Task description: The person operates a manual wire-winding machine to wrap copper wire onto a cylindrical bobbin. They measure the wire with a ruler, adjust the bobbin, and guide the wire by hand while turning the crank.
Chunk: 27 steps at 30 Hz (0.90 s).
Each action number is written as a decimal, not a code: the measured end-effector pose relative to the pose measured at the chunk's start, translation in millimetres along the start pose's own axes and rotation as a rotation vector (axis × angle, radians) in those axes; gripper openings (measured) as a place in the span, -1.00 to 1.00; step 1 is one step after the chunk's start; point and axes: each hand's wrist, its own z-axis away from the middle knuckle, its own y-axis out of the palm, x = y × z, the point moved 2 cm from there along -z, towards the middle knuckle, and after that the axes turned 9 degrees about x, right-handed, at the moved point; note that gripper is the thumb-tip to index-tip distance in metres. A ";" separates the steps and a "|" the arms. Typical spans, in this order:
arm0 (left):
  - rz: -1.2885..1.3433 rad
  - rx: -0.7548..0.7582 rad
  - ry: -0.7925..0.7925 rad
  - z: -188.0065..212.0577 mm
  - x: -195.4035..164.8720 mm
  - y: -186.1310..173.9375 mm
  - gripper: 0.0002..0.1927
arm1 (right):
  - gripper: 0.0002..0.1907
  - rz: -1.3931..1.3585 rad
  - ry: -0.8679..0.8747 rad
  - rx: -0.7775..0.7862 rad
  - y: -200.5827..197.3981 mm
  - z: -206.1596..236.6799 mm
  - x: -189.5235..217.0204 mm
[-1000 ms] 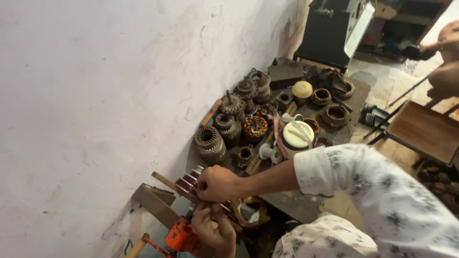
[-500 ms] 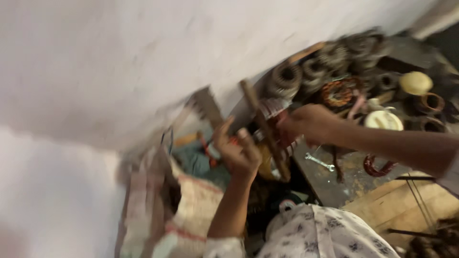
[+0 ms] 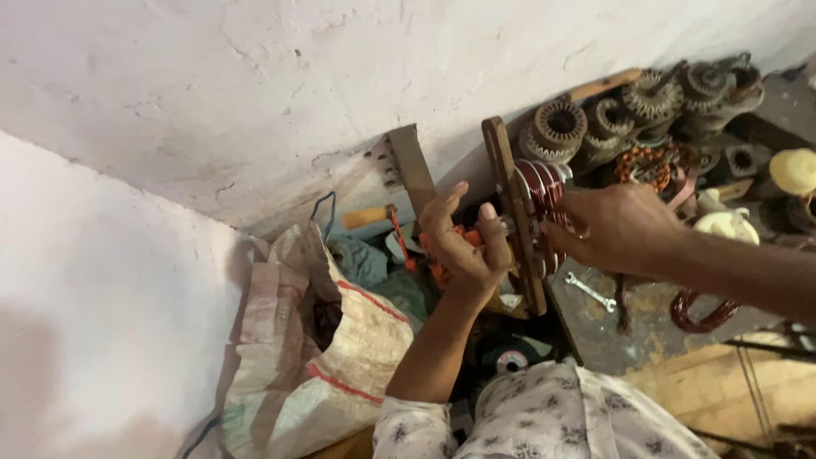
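A wooden coil-winding former with reddish copper wire wound on it stands upright at the bench's left end. My left hand grips the metal shaft on its left side, fingers curled around it, next to something orange. My right hand reaches in from the right and holds the former at the wire side, fingers closed against it.
Several dark motor stators with copper windings lie along the white wall. A small spanner rests on the bench. A woven sack of scrap sits below left. A loop of red wire lies right.
The view has swung down and left toward the sack and corner. Both hands have closed on the winding former, left on the shaft, right on the wire side.
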 end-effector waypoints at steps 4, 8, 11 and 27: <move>-0.044 -0.026 0.015 -3.3 -2.1 -0.9 -0.59 | -0.79 -0.653 0.220 0.034 0.1 -3.3 -1.5; -0.040 -0.018 -0.005 -0.9 -1.1 -2.2 -0.62 | -0.87 0.745 -0.557 -0.204 -2.0 6.2 15.2; -0.043 -0.002 -0.006 2.4 3.3 -2.3 -0.64 | -0.74 -0.281 0.141 -0.062 0.2 4.5 -0.5; -0.049 0.419 -0.033 21.2 -38.3 31.8 -0.76 | -0.60 -1.172 -0.533 -0.358 38.4 31.9 -35.8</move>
